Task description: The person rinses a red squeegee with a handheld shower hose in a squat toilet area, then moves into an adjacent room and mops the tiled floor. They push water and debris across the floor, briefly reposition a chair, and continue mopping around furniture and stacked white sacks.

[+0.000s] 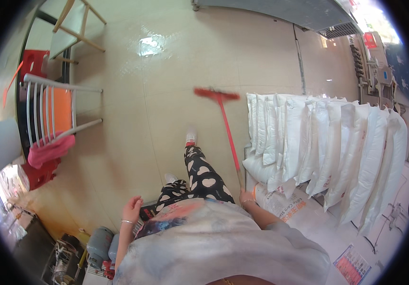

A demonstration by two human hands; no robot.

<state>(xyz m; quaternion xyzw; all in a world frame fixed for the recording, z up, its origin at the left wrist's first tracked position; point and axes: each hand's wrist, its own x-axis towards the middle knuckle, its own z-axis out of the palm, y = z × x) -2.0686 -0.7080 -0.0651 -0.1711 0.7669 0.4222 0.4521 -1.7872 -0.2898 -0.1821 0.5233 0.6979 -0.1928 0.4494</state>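
My right hand (248, 198) is closed around the lower end of a long red handle, which belongs to a red push broom or squeegee (217, 94). Its wide head lies ahead of my feet on the tiled floor (169, 82) and looks slightly blurred. To the left of my body hangs my left hand (132, 209), with a bracelet at the wrist, loosely curled and holding nothing. One white shoe (190, 136) is forward of the other. A wet, shiny patch (151, 46) shows on the floor farther ahead.
Stacked white sacks (293, 135) stand close on my right. A metal-framed chair (58, 110) with a pink cloth (51, 150) is at the left, a wooden-legged chair (72, 32) beyond it. Gas cylinders (99, 244) stand at lower left. A grey metal cabinet or counter (279, 10) spans the far side.
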